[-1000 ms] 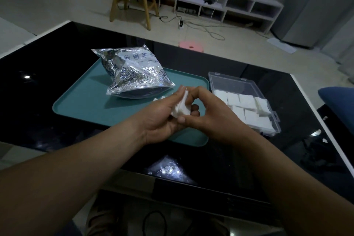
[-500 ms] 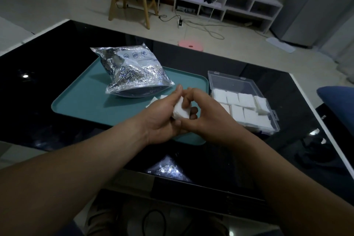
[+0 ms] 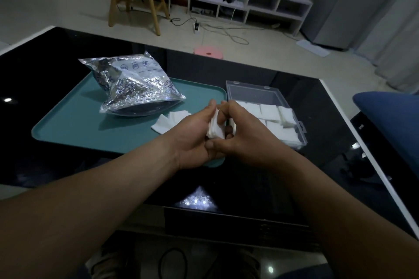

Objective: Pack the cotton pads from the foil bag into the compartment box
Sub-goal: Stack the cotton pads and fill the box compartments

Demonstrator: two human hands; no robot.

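1. Far left: teal tray (image 3: 68,133) on black table (image 3: 45,63). The crumpled foil bag (image 3: 136,90) lies on the tray's far half.
2. Just beside the bag's near edge: loose cotton pads (image 3: 169,121), flat on the tray.
3. Centre: left hand (image 3: 192,140), fingers curled, gripping a small stack of pads (image 3: 215,129) above the tray's near right corner.
4. Next: right hand (image 3: 247,136), fingers curled, pinching the same stack from the other side; the hands touch.
5. Right of the tray: compartment box (image 3: 254,90), lid open, with packed pads (image 3: 278,120) in its near compartments.
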